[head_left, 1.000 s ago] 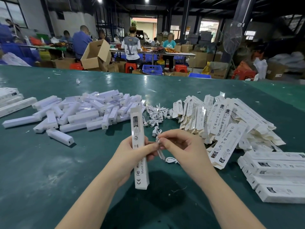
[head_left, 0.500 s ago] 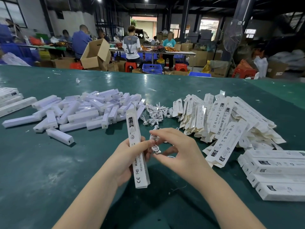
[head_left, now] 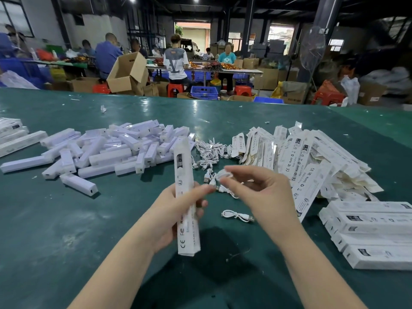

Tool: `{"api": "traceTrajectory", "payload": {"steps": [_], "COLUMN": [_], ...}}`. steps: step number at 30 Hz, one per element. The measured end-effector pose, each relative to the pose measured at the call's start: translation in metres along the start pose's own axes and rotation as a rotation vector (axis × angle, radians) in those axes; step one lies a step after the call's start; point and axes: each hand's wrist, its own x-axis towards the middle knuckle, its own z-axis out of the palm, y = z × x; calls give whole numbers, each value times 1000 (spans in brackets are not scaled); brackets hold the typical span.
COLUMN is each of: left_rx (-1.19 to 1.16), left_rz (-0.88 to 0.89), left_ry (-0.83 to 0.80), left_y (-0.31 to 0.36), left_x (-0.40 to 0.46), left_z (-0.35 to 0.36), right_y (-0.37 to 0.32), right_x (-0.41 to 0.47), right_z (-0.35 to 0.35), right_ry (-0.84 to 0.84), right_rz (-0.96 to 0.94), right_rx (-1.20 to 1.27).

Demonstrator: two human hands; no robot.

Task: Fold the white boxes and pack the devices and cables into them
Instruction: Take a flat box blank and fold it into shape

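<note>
My left hand (head_left: 169,210) grips a long white box (head_left: 185,197), held upright with its open top end up. My right hand (head_left: 265,192) pinches a small coiled white cable (head_left: 224,175) just right of the box's upper half. Another loose cable (head_left: 237,216) lies on the green table (head_left: 66,230) below my right hand. A heap of white devices (head_left: 107,150) lies to the left, a tangle of cables (head_left: 211,152) sits in the middle, and flat unfolded boxes (head_left: 307,161) are piled to the right.
Packed white boxes (head_left: 374,233) are stacked at the right edge, and more lie at the far left (head_left: 13,134). Beyond the table's far edge people work at other tables among cardboard cartons (head_left: 128,73), stools and crates.
My right hand lifted a coiled cable up from near the table to beside the box's upper half. The box tilted more upright in my left hand. One cable stayed on the table.
</note>
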Motion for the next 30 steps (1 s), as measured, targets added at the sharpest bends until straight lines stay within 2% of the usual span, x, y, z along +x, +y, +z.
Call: {"api": "traceTrajectory", "payload": {"steps": [2,3,7,10,15,25,30], "left_rx": [507,674,1018,1109,1102,1317,1344], "left_rz": [225,332,566,635,618,737,779], "left_ry": [242,302,295,309,366,399,403], "left_y": [-9,-12,-19,-18,-16,-14,-15], "left_x": [5,6,4,3,3,1,1], "left_z": [-2,-3,-8,-7,-5,-2,0], "right_y": [-5,-7,-12,-14,-14,-9,-6], "right_x": [3,4,3,2,3,1,1], "right_z": [-3,-4,-6,-7,-11,-9,-7], "right_ry": [83,103,113,110,78,73,119], "right_rz": [-13,-26,-74,-63,-17,78,125], "right_rx": [110,150,158,35,-85,-56,107]}}
